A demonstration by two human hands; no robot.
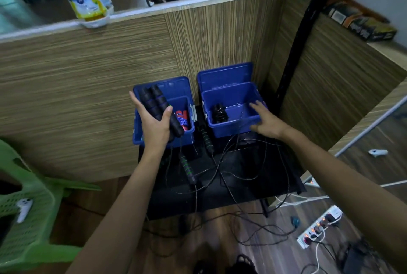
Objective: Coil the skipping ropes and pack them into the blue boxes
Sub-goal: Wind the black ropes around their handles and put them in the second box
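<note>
Blue boxes sit side by side at the back edge of the black table (242,188), both lids up against the wood-grain partition, so the table is my reference for everything below. Left box (187,129), back-left of the table, already has a red and blue rope bundle (182,119) in it. Right box (233,127), back-right, has one coiled black rope (219,113) in its left end; the rest of it looks free. So roughly two ropes packed, judging by what's visible. Left hand (154,126) is raised above the left box, thumb and fingers wrapped round a pair of black handles with purple bands (159,111); their thin cord hangs loose down toward the table front, not coiled yet. Right hand (267,123) is at the front-right corner of the right box, fingers spread and straight, reaching over the rim, holding nothing; whether it actually touches the rim I can't tell. Still on the table: two black handles with green rings (187,169), one mid-table and one nearer the gap between the boxes, with loose black cord (246,177) sprawled across the top and trailing off the table's front edge onto the floor. My read: about halfway. Left to do: coil the held rope and box it, then coil and box the green-ringed one. Cords overlap, so tangles are the likely snag.
</note>
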